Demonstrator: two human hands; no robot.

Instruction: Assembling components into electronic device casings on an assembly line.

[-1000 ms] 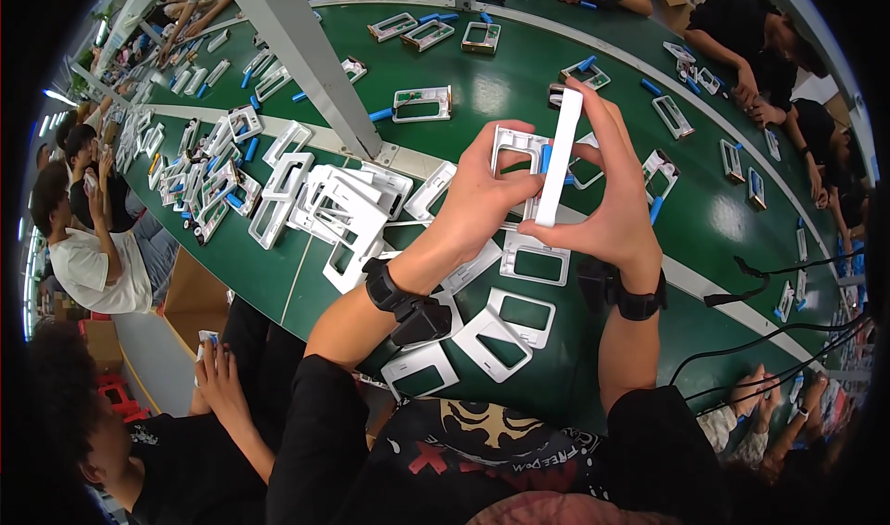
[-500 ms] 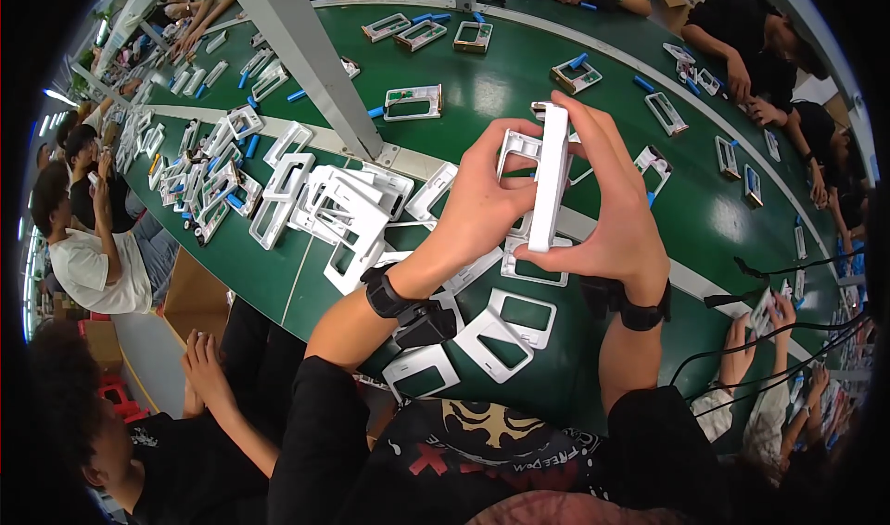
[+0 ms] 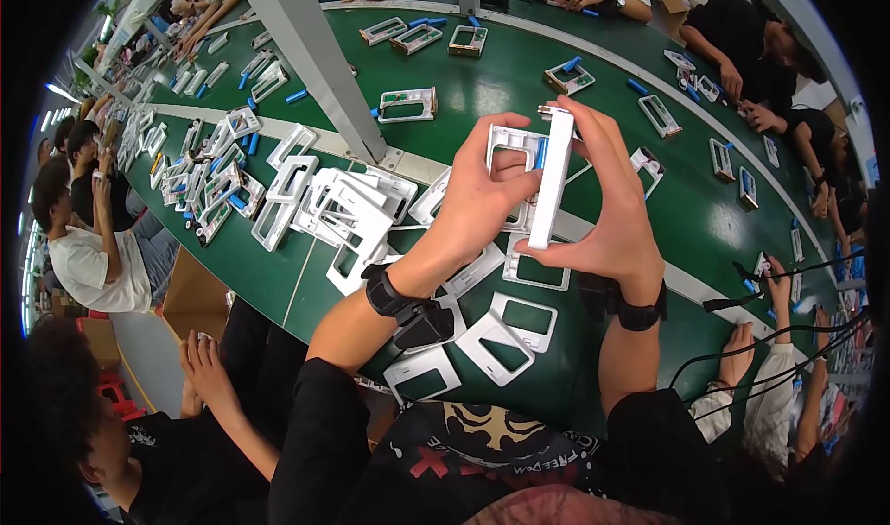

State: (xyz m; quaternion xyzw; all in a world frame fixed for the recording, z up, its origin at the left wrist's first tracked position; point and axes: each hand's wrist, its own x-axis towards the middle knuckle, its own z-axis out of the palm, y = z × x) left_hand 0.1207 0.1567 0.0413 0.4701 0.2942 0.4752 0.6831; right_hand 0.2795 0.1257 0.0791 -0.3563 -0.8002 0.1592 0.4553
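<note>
Above the green table, my right hand [image 3: 616, 201] grips a white plastic shell [image 3: 553, 182] that is seen edge-on, its thumb at the lower end and fingers at the upper end. My left hand [image 3: 477, 191] is closed on a white plastic frame [image 3: 506, 137] with a rectangular opening, its fingers partly inside it. The frame lies against the left side of the shell; whether the two are joined I cannot tell. A blue cylinder [image 3: 541, 152] shows between them. A small metal part [image 3: 545, 110] sticks out at the shell's top end.
White frames lie heaped [image 3: 348, 210] left of my hands, and several more frames [image 3: 496, 344] lie below them. Farther left is a pile of parts with blue cylinders [image 3: 218, 173]. A grey metal post [image 3: 320, 71] rises ahead. Black cables [image 3: 788, 335] hang at right. Co-workers sit around.
The frame in my left hand has turned to show more of its opening, and the blue cylinder has come into view. My right hand stays nearly still.
</note>
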